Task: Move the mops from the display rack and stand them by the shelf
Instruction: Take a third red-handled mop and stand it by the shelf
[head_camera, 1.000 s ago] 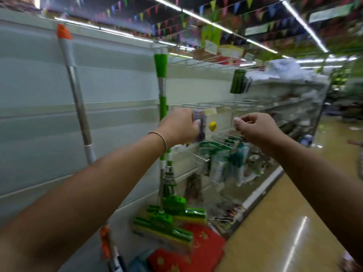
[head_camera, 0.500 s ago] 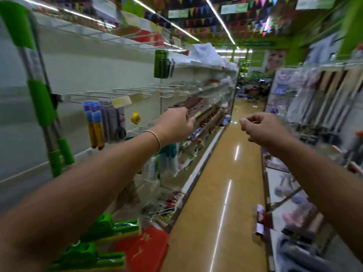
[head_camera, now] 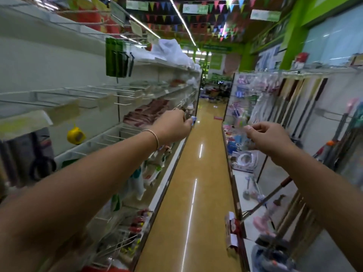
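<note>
Glossy tan aisle floor [head_camera: 188,173], white shelving [head_camera: 82,61] both sides, ceiling strip lights [head_camera: 181,18], coloured bunting [head_camera: 198,7]

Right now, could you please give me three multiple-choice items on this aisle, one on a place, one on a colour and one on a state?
1. Where do the long-handled mops hang?
A. the rack right of the aisle
B. the ceiling
C. the floor mid-aisle

2. What colour is the small round thing hanging at left?
A. blue
B. yellow
C. black

3. What is the right hand doing?
A. gripping a mop handle
B. pressing flat on the floor
C. raised with curled fingers, holding no mop

Answers: 1 A, the handles line the right-side rack; 2 B, it is plainly yellow; 3 C, the hand is in mid-air, away from the handles.
</note>
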The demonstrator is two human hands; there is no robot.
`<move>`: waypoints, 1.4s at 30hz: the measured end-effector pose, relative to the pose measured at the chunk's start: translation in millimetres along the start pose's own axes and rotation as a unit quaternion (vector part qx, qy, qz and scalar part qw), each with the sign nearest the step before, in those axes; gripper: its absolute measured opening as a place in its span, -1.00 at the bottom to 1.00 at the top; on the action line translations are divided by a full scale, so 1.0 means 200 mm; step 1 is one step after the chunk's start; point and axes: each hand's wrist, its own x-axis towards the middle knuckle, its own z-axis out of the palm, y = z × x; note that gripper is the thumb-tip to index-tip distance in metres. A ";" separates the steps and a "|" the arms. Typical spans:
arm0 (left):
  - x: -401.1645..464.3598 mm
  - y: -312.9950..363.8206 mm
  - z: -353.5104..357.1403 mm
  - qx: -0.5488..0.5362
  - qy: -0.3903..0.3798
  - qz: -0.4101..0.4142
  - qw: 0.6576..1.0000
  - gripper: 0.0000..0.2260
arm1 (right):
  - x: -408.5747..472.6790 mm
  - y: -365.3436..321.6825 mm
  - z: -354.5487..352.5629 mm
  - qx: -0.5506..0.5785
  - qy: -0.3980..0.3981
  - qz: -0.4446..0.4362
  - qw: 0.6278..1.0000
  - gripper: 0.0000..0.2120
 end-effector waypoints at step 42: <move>2.34 -0.49 1.76 -0.058 -0.062 -0.006 0.996 -0.69 | 2.50 1.21 0.71 -0.121 -0.040 -0.012 0.992 -0.68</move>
